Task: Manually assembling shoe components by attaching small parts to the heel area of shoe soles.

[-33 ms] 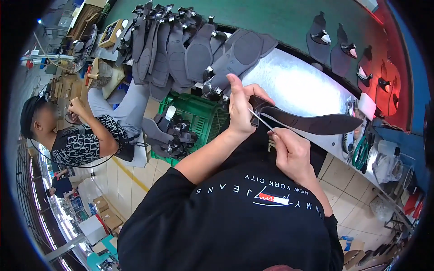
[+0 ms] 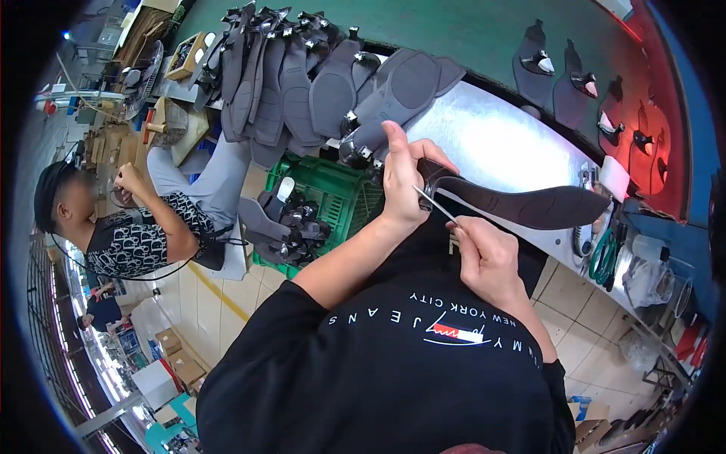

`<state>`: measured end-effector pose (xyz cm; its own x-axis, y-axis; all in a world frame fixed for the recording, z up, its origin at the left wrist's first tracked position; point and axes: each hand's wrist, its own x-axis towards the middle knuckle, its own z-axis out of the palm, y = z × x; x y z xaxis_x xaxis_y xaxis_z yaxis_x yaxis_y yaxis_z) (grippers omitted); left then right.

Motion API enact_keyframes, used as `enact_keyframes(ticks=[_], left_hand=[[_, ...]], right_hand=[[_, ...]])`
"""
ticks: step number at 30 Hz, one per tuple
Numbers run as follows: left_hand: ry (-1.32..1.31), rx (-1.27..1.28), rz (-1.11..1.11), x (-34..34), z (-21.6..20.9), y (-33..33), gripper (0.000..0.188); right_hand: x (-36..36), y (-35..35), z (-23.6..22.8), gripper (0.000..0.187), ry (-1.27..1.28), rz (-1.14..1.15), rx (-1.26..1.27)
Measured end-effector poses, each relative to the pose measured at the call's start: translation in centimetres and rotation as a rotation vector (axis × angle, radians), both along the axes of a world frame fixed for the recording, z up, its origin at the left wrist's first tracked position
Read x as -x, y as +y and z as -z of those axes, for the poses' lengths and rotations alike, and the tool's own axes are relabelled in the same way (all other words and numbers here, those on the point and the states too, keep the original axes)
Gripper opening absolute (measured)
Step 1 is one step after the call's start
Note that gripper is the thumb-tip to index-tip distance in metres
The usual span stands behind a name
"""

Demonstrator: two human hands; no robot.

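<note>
My left hand (image 2: 403, 185) is wrapped round the shiny black end of a dark shoe (image 2: 533, 206), thumb pointing up. Its long brown-black sole stretches out to the right over the bench edge. In my right hand (image 2: 490, 253), a thin pale metal rod (image 2: 435, 204) is pinched, with the fingers curled closed. The rod's far end reaches the shoe's black end beside my left palm; the exact contact point is hidden. Just beyond my left hand lie several grey soles (image 2: 333, 87) with shiny black parts, heaped along the bench.
A green crate (image 2: 333, 204) with more shoe parts stands left of my arm. Shoes (image 2: 535, 72) lie on the green surface (image 2: 484, 30), some under red light. Scissors (image 2: 605, 257) with green handles hang at the metal bench's (image 2: 484, 125) right. A co-worker (image 2: 144, 227) sits at left.
The shoe has turned slightly in my left hand, so more of its sole face shows. The rod has shifted a little with my right hand.
</note>
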<state>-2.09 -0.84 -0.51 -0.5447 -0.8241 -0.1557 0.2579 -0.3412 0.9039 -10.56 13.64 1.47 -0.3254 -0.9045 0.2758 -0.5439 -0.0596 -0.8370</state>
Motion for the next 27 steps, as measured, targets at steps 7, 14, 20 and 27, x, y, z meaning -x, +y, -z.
enact_keyframes(ticks=[7,14,20,27], left_hand=[[0.198,-0.965,0.072,1.2,-2.2,0.4,0.059],[0.240,-0.889,0.134,2.4,0.2,1.7,0.058],[0.232,-0.902,0.192,2.7,0.6,1.9,0.059],[0.145,-0.991,-0.006,3.7,-0.4,1.5,0.050]], right_hand=[[0.4,0.5,-0.8,0.009,-0.002,0.122,-0.034],[0.7,0.0,0.3,0.001,0.024,0.222,-0.067],[0.2,-0.2,1.5,0.003,-0.033,0.183,-0.125],[-1.3,0.7,0.2,0.002,-0.009,-0.250,-0.093]])
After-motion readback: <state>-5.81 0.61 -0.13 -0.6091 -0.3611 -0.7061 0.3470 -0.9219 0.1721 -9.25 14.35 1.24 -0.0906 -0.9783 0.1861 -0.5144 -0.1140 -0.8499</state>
